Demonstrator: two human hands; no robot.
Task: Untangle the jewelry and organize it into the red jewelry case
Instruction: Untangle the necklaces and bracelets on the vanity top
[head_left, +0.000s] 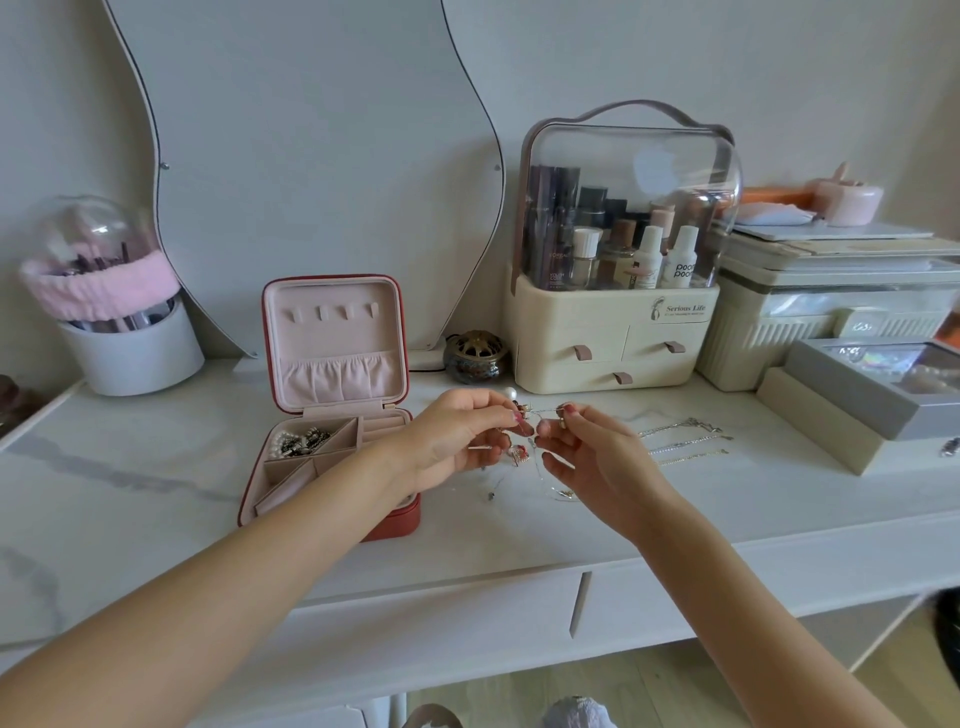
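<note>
A knot of tangled jewelry is held up just above the white table by both hands. It is pinched by the fingers of the left hand on one side, and a thin chain from it is pinched by the fingers of the right hand on the other side — the two hands are close together. A white pearl is seen at the top of the knot. Thin strands hang down to the table. The red jewelry case is set just to the left of the hands, with its lid stood open — some beads and clips are kept in its back left part. Three silver chains are laid out in rows to the right
</note>
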